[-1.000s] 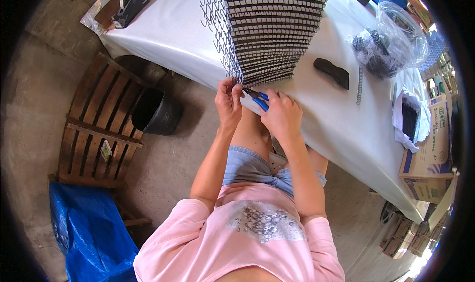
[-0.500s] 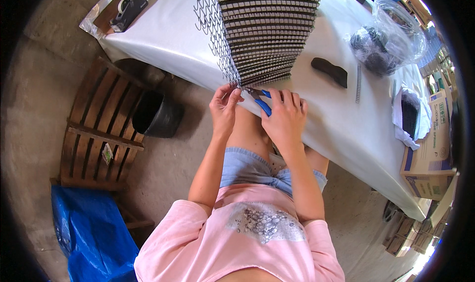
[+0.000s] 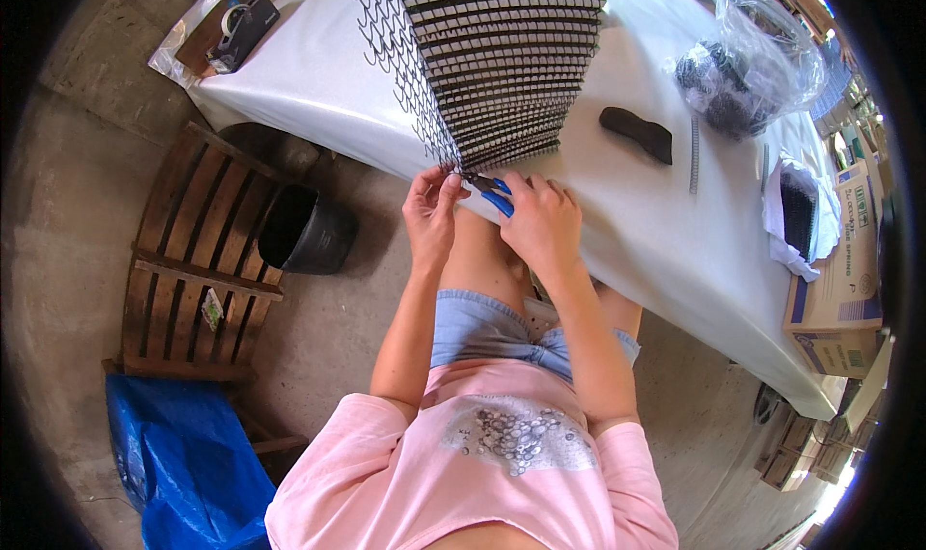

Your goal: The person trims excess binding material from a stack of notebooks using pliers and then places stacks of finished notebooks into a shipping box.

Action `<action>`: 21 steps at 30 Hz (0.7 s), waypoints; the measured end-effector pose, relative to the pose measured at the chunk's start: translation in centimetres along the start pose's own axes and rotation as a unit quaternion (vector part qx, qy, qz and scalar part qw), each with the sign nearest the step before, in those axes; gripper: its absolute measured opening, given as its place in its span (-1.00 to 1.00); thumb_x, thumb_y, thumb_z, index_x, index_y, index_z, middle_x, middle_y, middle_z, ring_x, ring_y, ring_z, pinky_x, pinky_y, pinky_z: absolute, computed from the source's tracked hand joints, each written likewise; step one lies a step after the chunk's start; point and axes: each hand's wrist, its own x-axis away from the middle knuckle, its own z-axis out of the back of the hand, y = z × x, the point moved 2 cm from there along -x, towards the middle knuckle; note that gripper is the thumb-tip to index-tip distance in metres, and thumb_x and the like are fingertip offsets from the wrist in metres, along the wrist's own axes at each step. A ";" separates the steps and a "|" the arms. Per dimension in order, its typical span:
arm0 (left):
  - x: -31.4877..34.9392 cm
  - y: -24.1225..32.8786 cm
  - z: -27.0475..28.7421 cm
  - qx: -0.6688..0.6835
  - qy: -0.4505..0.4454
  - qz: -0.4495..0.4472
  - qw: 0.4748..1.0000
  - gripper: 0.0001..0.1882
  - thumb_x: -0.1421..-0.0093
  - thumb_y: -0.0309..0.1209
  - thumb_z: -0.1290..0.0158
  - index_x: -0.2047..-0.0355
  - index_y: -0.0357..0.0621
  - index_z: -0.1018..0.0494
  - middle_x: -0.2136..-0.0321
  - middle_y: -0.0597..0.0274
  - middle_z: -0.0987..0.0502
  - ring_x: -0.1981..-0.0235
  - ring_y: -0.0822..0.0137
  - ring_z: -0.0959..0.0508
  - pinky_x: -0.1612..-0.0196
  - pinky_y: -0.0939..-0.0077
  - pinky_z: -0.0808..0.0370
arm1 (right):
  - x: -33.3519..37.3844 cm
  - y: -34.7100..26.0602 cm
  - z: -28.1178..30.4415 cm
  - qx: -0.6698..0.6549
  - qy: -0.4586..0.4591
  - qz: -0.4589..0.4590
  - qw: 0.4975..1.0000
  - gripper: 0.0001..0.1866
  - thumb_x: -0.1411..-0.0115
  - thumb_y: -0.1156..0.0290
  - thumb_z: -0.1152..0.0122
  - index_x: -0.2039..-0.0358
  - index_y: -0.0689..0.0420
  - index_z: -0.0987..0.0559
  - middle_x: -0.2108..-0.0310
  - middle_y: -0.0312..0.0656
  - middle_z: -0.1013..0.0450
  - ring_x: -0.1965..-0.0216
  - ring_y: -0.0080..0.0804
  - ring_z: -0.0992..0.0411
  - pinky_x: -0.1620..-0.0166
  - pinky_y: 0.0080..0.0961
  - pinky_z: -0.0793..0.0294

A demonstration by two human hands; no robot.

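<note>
A wire mesh panel with dark strips across it lies on the white-covered table, its narrow corner reaching the near edge. Bare wire hooks run down its left side. My left hand pinches the mesh at that near corner between thumb and fingers. Blue-handled pliers are gripped in my right hand, their jaws pointing left at the same corner, close to my left fingertips. Whether the jaws bite on a wire is too small to tell.
On the white table lie a dark elongated piece, a thin spring-like strip and a clear plastic bag with dark coils. A tape dispenser stands far left. A black bucket, wooden pallet and carton surround the table.
My right hand and the pliers have moved slightly left toward the mesh corner, and the handles look closer together. My left hand still pinches the corner. The whole view has shifted a little.
</note>
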 end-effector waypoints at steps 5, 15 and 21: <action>0.0 0.0 0.0 -0.008 -0.004 -0.004 1.000 -0.78 -0.19 -0.47 -0.04 0.19 -0.34 -0.37 0.32 0.25 -0.49 0.42 0.51 -0.47 0.32 0.65 -0.45 | 0.0 0.2 -0.1 -0.041 -0.027 -0.018 0.999 -0.79 0.08 0.43 -0.15 0.35 -0.04 -0.54 0.57 -0.16 -0.42 0.52 -0.22 -0.47 0.40 -0.33 -0.43; 0.4 0.0 -0.3 0.002 0.009 -0.016 1.000 -0.72 -0.23 -0.46 0.01 0.09 -0.32 -0.32 0.33 0.27 -0.47 0.40 0.52 -0.47 0.29 0.65 -0.45 | 0.3 -0.1 1.8 -0.008 0.041 -0.010 0.999 -0.66 0.16 0.32 -0.30 0.28 -0.05 -0.52 0.35 -0.32 -0.39 0.19 -0.35 -0.34 0.07 -0.26 -0.21; 0.6 0.5 -0.2 -0.026 -0.006 -0.011 1.000 -0.74 -0.23 -0.46 0.02 0.10 -0.31 -0.34 0.32 0.26 -0.47 0.40 0.51 -0.47 0.30 0.64 -0.45 | 0.1 -0.9 1.3 0.010 0.016 -0.021 1.000 -0.63 0.16 0.31 -0.30 0.24 -0.06 -0.52 0.33 -0.33 -0.39 0.18 -0.35 -0.33 0.09 -0.27 -0.20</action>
